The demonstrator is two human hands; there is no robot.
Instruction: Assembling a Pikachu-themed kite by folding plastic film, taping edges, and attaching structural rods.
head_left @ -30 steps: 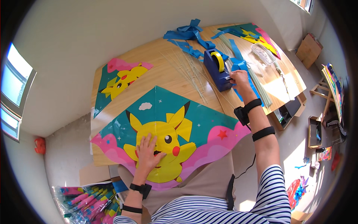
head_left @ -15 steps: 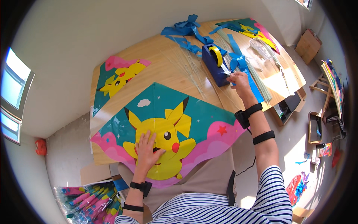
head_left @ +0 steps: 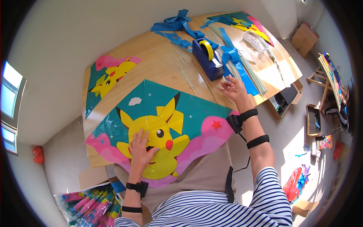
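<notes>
A diamond-shaped kite sheet [head_left: 204,109], teal and pink with a yellow cartoon animal, lies across the table's near edge and over my lap. My left hand [head_left: 141,149] rests flat on the yellow figure, fingers spread. Just off the cutting end of a dark blue tape dispenser [head_left: 207,65] is my right hand [head_left: 234,90], its fingers bent in toward the thumb. Whatever they pinch is too small or clear to make out. A roll with a yellow core [head_left: 206,50] sits in the dispenser.
Blue ribbon strips [head_left: 236,62], thin sticks [head_left: 185,68] and a clear plastic box [head_left: 256,41] lie on the wooden table [head_left: 159,47]. Two more kite sheets [head_left: 109,75] [head_left: 249,25] are at its corners. Bagged colourful pieces [head_left: 89,208] are at lower left; an open carton [head_left: 281,102] stands at right.
My right hand has drawn back from the dispenser's cutting end, toward me and slightly left. My left hand stays on the sheet. The whole view has shifted a little.
</notes>
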